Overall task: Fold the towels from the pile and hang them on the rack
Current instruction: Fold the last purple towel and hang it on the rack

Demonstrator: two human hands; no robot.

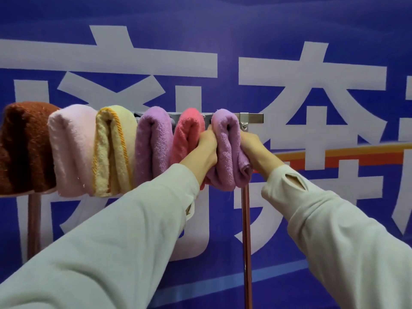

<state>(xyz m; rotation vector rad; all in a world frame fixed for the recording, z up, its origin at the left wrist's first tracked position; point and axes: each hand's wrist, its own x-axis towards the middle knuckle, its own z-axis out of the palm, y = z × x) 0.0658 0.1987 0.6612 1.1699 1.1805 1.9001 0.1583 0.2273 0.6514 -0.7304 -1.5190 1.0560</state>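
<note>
1. Nearest the camera, two pale sleeves reach forward and upward towards the rack. The left sleeve (124, 230) crosses from the lower left; the right sleeve (334, 219) comes in from the lower right.

2. The left hand (206, 150) lies against the left flank of the lilac towel (227, 148), with its fingers (209, 136) curled into the fold. The right hand (253, 150) is on the opposite flank and closes on the towel's outer layers. The fingertips of both hands are hidden in the cloth. On the visible evidence, both hands grasp the towel rather than rest on it.

3. The lilac towel is folded and draped over the rack bar (253, 118). It hangs directly between the two hands. Its long axis runs vertically, at right angles to the horizontal bar. Both hands are equally close and touch it, so any squaring or sliding adjustment would run sideways along the bar. A short bare length of bar lies to the right, ending near the rack post (246, 230).

4. To the left on the same bar, in order, hang:
- a coral towel (187, 139), touching the left hand
- a purple towel (151, 148)
- a yellow towel (111, 152) with orange edging
- a pale pink towel (71, 148)
- a brown towel (24, 148)

The pile is not in view.

5. Behind the rack is a blue banner (200, 18) with large white Chinese characters. The one on the right appears to read "奔". The others are cropped or covered and cannot be read. No brand marks show on the towels.
</note>
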